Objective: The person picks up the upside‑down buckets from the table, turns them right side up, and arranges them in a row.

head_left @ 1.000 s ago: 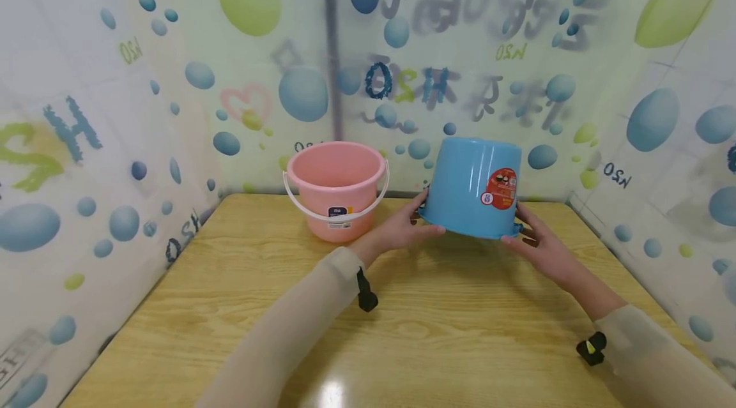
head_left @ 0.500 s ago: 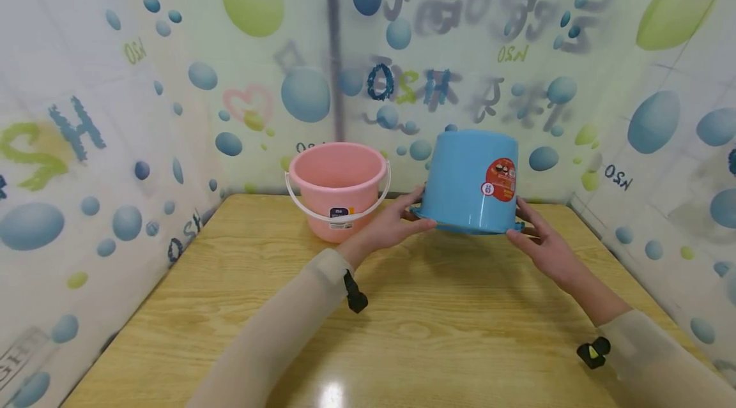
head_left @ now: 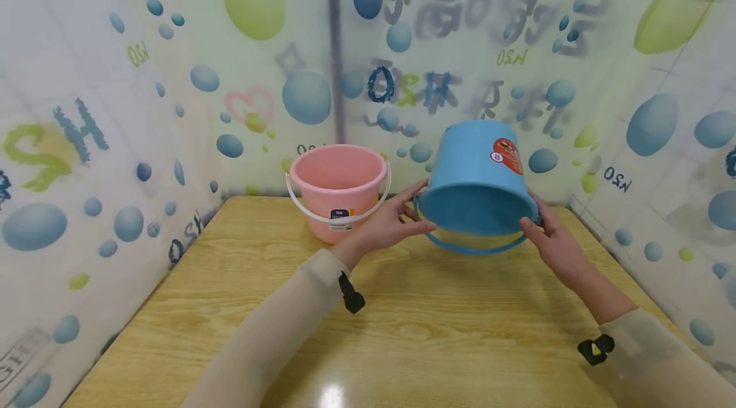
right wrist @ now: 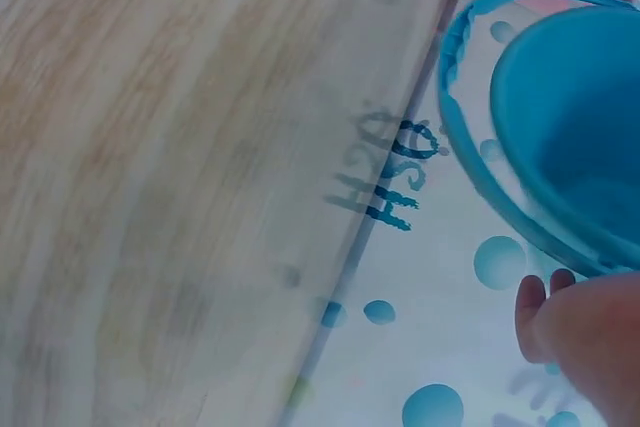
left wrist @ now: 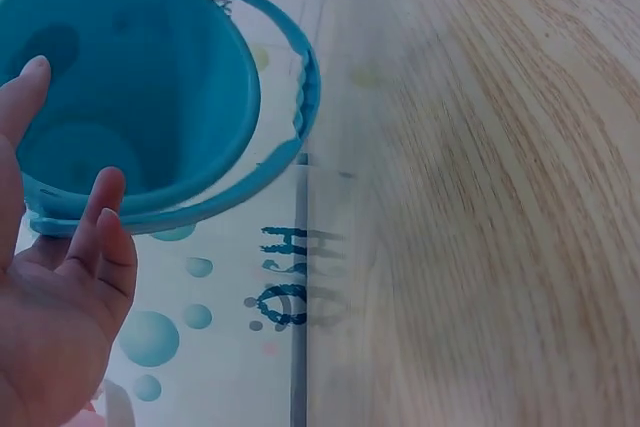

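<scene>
Held above the table between both hands is a blue bucket (head_left: 468, 156), its mouth tipped down and toward me. My left hand (head_left: 390, 223) grips the rim at the bucket's left side, thumb in front. On the opposite side my right hand (head_left: 558, 247) holds the rim with the thumb near its lower edge. The bucket's blue handle (head_left: 477, 249) hangs in a loop below the mouth. In the left wrist view the inside of the bucket (left wrist: 150, 97) shows bare walls, and the left fingers curl at the rim. A red label (head_left: 507, 156) is on the outer wall.
A pink bucket (head_left: 322, 200) stands upright on the wooden table (head_left: 402, 331), left of the blue one and close to my left hand. Its white handle (head_left: 299, 202) hangs down in front. Curtain-like walls (head_left: 259, 76) with printed bubbles enclose the back and sides.
The blue bucket has gone from nearly upside down to tilted, so its mouth now faces me and its handle has come into view below. Both hands have stayed at its rim.
</scene>
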The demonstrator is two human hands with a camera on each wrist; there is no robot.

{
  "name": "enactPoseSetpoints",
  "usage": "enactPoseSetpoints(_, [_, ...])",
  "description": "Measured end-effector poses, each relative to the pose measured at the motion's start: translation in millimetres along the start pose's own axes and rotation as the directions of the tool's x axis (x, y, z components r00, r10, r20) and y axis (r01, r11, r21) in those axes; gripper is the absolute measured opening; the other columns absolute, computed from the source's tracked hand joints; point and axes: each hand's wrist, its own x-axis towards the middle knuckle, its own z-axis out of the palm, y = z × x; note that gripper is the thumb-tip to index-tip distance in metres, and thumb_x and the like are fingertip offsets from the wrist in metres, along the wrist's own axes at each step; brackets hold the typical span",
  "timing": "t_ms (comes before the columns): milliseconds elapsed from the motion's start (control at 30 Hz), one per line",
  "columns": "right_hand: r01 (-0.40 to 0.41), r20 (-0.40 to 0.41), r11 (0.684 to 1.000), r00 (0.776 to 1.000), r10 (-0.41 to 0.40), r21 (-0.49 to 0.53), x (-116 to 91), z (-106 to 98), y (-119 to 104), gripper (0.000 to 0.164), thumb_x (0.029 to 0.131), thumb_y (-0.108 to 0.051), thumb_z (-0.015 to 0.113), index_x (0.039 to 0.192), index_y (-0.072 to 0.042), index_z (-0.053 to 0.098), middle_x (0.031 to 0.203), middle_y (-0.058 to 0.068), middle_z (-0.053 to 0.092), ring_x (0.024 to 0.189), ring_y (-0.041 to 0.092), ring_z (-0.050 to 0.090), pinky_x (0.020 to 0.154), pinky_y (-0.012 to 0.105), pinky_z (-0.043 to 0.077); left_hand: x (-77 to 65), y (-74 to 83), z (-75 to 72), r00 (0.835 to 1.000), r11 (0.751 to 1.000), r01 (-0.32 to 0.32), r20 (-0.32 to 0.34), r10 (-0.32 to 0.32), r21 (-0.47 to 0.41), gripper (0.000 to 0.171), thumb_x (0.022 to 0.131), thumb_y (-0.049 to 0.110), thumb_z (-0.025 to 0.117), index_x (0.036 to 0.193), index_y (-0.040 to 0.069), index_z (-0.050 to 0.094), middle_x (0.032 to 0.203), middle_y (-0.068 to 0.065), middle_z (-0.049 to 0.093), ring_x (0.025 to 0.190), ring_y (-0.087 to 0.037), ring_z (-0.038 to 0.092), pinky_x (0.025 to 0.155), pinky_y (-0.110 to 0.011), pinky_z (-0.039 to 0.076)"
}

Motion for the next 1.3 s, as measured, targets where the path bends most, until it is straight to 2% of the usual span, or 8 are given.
enactPoseSetpoints(133, [0.058, 0.011, 0.998, 0.998, -0.058, 0.038, -0.2, -0.5, -1.5, 0.072, 0.12, -0.025, 0.045, 0.179, -0.022, 0.004, 0.178, 0.028, 0.019, 0.15, 0.049, 0.039, 0.095, 0.005, 0.045, -0.2, 2.0, 0.2, 1.0, 1.0, -0.012, 0.006, 0.012, -0.024, 0.1, 0.102, 0.034, 0.082, 0.176, 0.044, 0.017, 0.138, -0.009, 0.068, 0.103, -0.026, 0.077, 0.071, -0.036, 0.061])
enactPoseSetpoints(300, [0.076, 0.014, 0.995, 0.997, -0.077, 0.065, -1.9, 0.0, -4.0, 0.076, 0.119, -0.022, 0.049, 0.179, -0.019, 0.002, 0.175, 0.031, 0.025, 0.133, 0.009, 0.055, 0.094, 0.008, 0.053, 1.2, 3.2, 0.1, 0.999, 0.999, -0.05, -0.012, 0.05, -0.021, 0.109, 0.097, 0.026, 0.088, 0.176, 0.044, 0.015, 0.115, -0.013, 0.072, 0.099, -0.032, 0.074, 0.068, -0.031, 0.058])
enactPoseSetpoints(367, [0.087, 0.004, 0.992, 0.996, -0.088, 0.095, -1.9, 0.2, -5.1, 0.082, 0.117, -0.017, 0.054, 0.179, -0.024, 0.0, 0.176, 0.03, 0.022, 0.13, -0.002, 0.053, 0.094, 0.01, 0.056, 1.6, 4.1, -0.7, 0.996, 0.996, -0.086, -0.009, 0.086, -0.005, 0.114, 0.095, 0.023, 0.09, 0.178, 0.039, 0.013, 0.122, -0.014, 0.07, 0.102, -0.03, 0.072, 0.068, -0.03, 0.056])
enactPoseSetpoints(567, [0.131, -0.008, 0.984, 0.991, -0.131, 0.124, -2.2, -1.0, -8.4, 0.105, 0.109, -0.005, 0.066, 0.177, -0.038, -0.008, 0.173, 0.035, 0.026, 0.124, -0.003, 0.059, 0.089, 0.017, 0.062, 1.7, 7.3, -6.0, 0.987, 0.986, -0.163, -0.001, 0.163, 0.039, 0.121, 0.092, 0.018, 0.092, 0.178, 0.039, 0.009, 0.152, -0.012, 0.054, 0.116, -0.025, 0.066, 0.075, -0.028, 0.056])
enactPoseSetpoints(967, [0.233, 0.041, 0.969, 0.971, -0.236, 0.078, -3.1, -3.3, -2.8, 0.124, 0.098, 0.01, 0.074, 0.177, -0.034, -0.01, 0.164, 0.045, 0.035, 0.124, -0.006, 0.064, 0.087, 0.022, 0.065, -2.2, 11.2, -14.1, 0.99, 0.987, -0.123, -0.057, 0.129, 0.105, 0.115, 0.093, 0.023, 0.091, 0.178, 0.037, 0.015, 0.116, -0.003, 0.071, 0.105, -0.018, 0.069, 0.078, -0.029, 0.055])
enactPoseSetpoints(1067, [0.24, 0.034, 0.969, 0.97, -0.243, 0.064, -2.4, -3.5, -2.2, 0.121, 0.099, 0.009, 0.074, 0.178, -0.032, -0.008, 0.166, 0.034, 0.043, 0.123, -0.006, 0.065, 0.087, 0.021, 0.064, -2.1, 11.9, -14.4, 0.992, 0.989, -0.108, -0.057, 0.115, 0.102, 0.113, 0.094, 0.025, 0.09, 0.178, 0.036, 0.015, 0.117, -0.004, 0.071, 0.105, -0.016, 0.07, 0.08, -0.031, 0.055])
enactPoseSetpoints(1167, [0.242, 0.026, 0.969, 0.97, -0.243, 0.051, -1.9, -4.8, -1.1, 0.116, 0.101, 0.007, 0.073, 0.178, -0.03, -0.005, 0.157, 0.007, 0.06, 0.119, -0.005, 0.067, 0.087, 0.02, 0.063, -1.9, 14.0, -14.6, 0.993, 0.991, -0.093, -0.06, 0.099, 0.098, 0.111, 0.095, 0.027, 0.089, 0.178, 0.035, 0.016, 0.124, -0.008, 0.07, 0.103, -0.016, 0.07, 0.082, -0.03, 0.056])
enactPoseSetpoints(1300, [0.237, 0.032, 0.969, 0.97, -0.239, 0.073, -1.3, -7.0, 1.8, 0.108, 0.105, 0.006, 0.068, 0.179, -0.029, -0.003, 0.14, -0.021, 0.065, 0.117, -0.005, 0.069, 0.088, 0.017, 0.062, -0.1, 15.9, -14.6, 0.995, 0.993, -0.082, -0.055, 0.087, 0.08, 0.108, 0.097, 0.026, 0.087, 0.178, 0.032, 0.017, 0.138, -0.012, 0.063, 0.101, -0.02, 0.069, 0.08, -0.029, 0.059])
